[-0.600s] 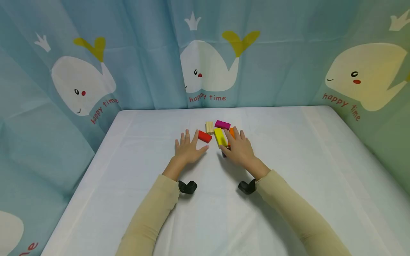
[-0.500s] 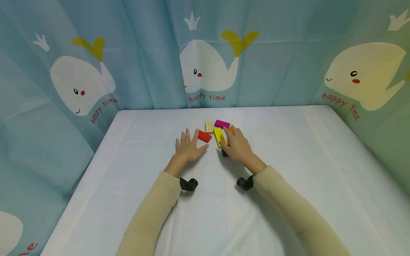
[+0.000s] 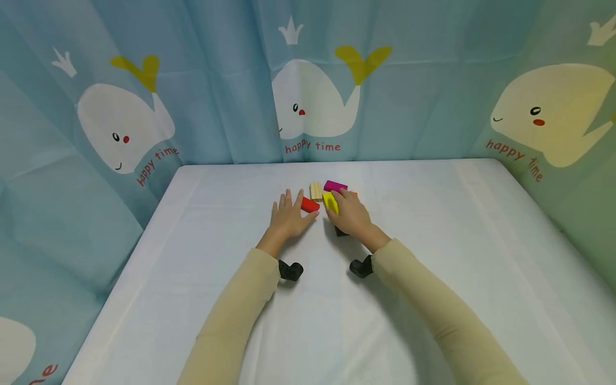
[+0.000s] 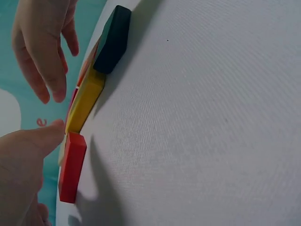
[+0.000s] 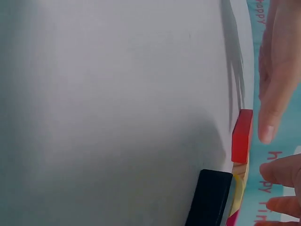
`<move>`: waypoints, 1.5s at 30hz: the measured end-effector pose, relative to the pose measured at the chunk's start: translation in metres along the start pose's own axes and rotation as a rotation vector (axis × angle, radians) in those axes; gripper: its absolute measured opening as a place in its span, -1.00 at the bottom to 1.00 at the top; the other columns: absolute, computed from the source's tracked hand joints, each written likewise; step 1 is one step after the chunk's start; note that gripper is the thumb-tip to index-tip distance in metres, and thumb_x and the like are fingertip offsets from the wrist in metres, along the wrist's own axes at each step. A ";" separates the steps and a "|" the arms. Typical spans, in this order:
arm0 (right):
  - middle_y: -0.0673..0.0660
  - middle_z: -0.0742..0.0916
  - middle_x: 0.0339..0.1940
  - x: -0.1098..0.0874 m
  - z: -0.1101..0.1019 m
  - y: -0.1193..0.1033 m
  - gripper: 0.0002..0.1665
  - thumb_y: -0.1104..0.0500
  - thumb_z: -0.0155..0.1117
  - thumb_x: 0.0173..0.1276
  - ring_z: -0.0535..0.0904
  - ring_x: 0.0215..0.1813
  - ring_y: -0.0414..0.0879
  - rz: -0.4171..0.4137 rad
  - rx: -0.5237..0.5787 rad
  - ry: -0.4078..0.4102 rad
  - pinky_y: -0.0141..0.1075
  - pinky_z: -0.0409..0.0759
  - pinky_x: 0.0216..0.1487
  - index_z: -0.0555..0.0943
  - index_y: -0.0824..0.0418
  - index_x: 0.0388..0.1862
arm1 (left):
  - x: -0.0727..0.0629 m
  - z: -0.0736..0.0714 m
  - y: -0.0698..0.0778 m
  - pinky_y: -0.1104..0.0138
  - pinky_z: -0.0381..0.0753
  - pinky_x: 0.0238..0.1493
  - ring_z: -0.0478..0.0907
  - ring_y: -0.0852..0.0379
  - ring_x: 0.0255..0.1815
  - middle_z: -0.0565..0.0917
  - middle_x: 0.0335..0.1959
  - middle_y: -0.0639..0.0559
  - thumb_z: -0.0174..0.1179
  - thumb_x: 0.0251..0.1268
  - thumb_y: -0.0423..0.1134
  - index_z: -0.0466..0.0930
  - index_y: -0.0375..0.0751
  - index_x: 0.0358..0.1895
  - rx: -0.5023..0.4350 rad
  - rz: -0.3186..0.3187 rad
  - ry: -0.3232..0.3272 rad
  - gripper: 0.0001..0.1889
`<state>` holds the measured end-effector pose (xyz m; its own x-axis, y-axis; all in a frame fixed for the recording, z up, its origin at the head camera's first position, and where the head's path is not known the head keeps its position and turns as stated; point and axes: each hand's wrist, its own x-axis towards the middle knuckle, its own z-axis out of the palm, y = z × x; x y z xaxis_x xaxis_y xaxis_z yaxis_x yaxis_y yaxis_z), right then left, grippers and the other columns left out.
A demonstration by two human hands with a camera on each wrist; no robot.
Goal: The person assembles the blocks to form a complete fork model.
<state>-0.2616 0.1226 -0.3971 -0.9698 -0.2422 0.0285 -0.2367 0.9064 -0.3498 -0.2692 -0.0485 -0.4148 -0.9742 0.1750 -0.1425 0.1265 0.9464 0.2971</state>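
Observation:
Small blocks lie grouped on the white table. My left hand (image 3: pixel 289 216), fingers spread, is beside the red block (image 3: pixel 310 205); its thumb (image 4: pixel 47 139) overlaps the block's end in the left wrist view. My right hand (image 3: pixel 353 216), fingers loosely bent, hovers over the yellow block (image 3: pixel 330 201) and hides most of the orange block (image 3: pixel 355 194). The black block (image 3: pixel 340 232) shows below its palm. A plain wooden block (image 3: pixel 315 192) and a magenta block (image 3: pixel 335 185) lie just behind. Neither hand holds anything.
A white cloth (image 3: pixel 308 331) covers the table. Its far edge meets a blue curtain (image 3: pixel 216 107) printed with whales. Black wrist devices (image 3: pixel 291 271) stick out from under both sleeves.
Both hands have moved inward, closer to each other. The right hand has shifted left over the yellow and orange blocks, its fingers less spread. The blocks lie as before.

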 end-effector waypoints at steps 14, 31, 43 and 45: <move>0.32 0.59 0.05 0.020 -0.004 -0.001 -0.48 0.15 0.27 0.24 0.49 0.06 0.14 0.137 0.188 -0.004 -0.09 0.44 0.10 0.50 0.44 0.10 | 0.013 -0.002 0.009 0.13 0.33 0.19 0.26 -0.03 0.28 0.26 0.33 -0.18 -0.04 0.27 0.22 0.15 -0.33 0.36 -0.019 -0.011 0.072 -0.21; 0.24 0.66 -0.10 0.028 0.002 -0.005 -0.62 0.10 0.35 0.17 0.48 -0.08 0.08 0.174 0.103 -0.088 -0.11 0.46 0.07 0.65 0.34 -0.12 | 0.013 0.001 0.014 0.27 0.55 -0.32 0.51 0.07 -0.29 0.59 -0.05 -0.13 0.13 0.22 0.09 0.54 -0.30 0.02 0.027 -0.003 0.126 -0.48; 0.18 0.71 -0.29 0.036 0.001 -0.008 -0.73 0.13 0.34 0.17 0.53 -0.29 -0.01 0.171 0.047 -0.105 -0.24 0.56 -0.25 0.70 0.33 -0.28 | 0.011 -0.004 0.024 0.30 0.55 -0.29 0.47 0.12 -0.34 0.59 -0.14 -0.06 0.08 0.28 0.07 0.59 -0.22 -0.08 0.131 -0.006 0.036 -0.58; 0.18 0.71 -0.32 0.036 0.000 -0.008 -0.74 0.13 0.33 0.18 0.54 -0.32 -0.02 0.164 0.040 -0.103 -0.25 0.56 -0.28 0.70 0.33 -0.29 | 0.011 -0.005 0.025 0.31 0.54 -0.30 0.46 0.13 -0.36 0.58 -0.14 -0.05 0.08 0.27 0.08 0.57 -0.22 -0.03 0.143 -0.007 0.027 -0.56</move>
<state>-0.2947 0.1067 -0.3936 -0.9836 -0.1284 -0.1266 -0.0717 0.9228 -0.3786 -0.2780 -0.0241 -0.4045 -0.9795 0.1630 -0.1181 0.1434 0.9768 0.1588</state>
